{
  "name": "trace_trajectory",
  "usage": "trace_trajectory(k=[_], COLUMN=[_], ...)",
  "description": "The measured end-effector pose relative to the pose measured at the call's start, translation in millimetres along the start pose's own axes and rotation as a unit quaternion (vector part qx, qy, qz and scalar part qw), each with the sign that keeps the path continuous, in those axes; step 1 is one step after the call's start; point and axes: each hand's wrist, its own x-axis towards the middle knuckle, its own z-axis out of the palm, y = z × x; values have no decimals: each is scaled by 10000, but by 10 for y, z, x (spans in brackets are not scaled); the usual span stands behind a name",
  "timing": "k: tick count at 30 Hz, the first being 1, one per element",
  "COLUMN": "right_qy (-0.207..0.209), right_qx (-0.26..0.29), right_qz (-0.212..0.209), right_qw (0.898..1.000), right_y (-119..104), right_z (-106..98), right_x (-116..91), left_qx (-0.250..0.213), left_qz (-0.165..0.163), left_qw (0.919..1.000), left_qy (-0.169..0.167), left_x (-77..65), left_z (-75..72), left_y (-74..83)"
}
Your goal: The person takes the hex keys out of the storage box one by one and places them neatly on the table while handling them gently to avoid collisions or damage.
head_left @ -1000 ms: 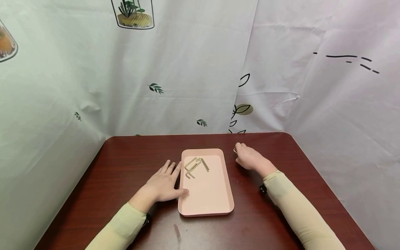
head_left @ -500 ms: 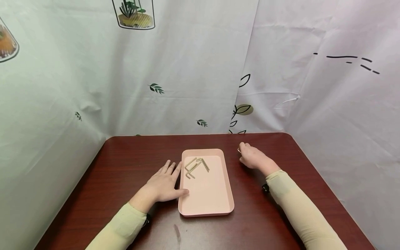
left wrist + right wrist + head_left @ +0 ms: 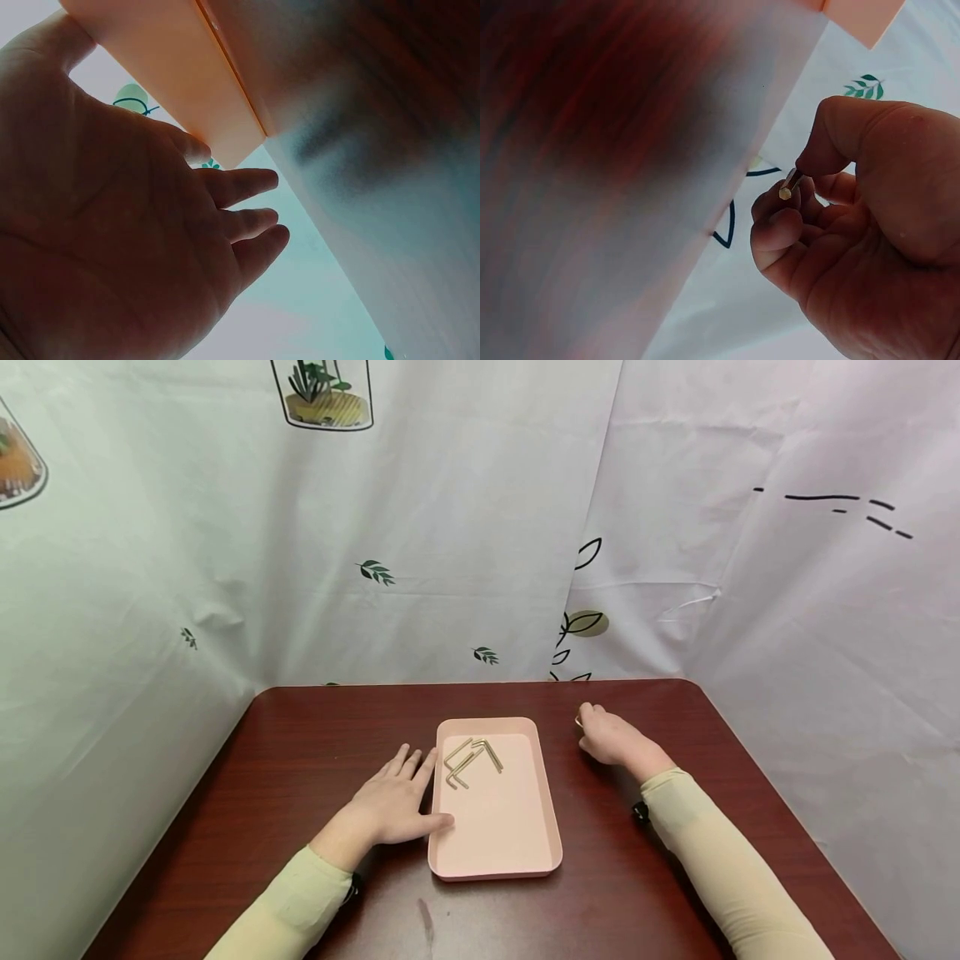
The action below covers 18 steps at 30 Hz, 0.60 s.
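Observation:
A shallow pink tray [image 3: 498, 839] lies on the table, with several brass-coloured hex keys [image 3: 493, 757] grouped toward its far left part. My left hand [image 3: 390, 802] is spread beside the tray's left side, its thumb over the rim and its fingers straight. In the left wrist view the palm and fingers stand beside the tray wall [image 3: 172, 71]. To the right of the tray, my right hand [image 3: 611, 739] pinches another hex key between thumb and curled fingers. The right wrist view shows that hex key [image 3: 786, 192] by its six-sided end; most of it is hidden in the hand.
The dark red-brown table [image 3: 330, 718] has rounded far corners. White curtains [image 3: 450, 527] with printed plants hang close behind it and along both sides.
My right hand has shifted a little to the right, away from the tray, with the hex key in it. My left hand, the tray and the keys inside stay put.

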Motion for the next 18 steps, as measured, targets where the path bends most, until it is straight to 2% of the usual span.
trace_trajectory(k=[10, 18], right_qy=[-46, 221], right_qx=[225, 338], right_qz=[60, -170], right_qw=[9997, 9990], right_y=[-3, 12], right_z=[8, 35], right_x=[5, -3], left_qx=[-44, -32], left_qz=[-3, 63], left_qw=[10000, 10000], left_qy=[18, 35], left_x=[-2, 8], left_z=[5, 12], left_y=[0, -4])
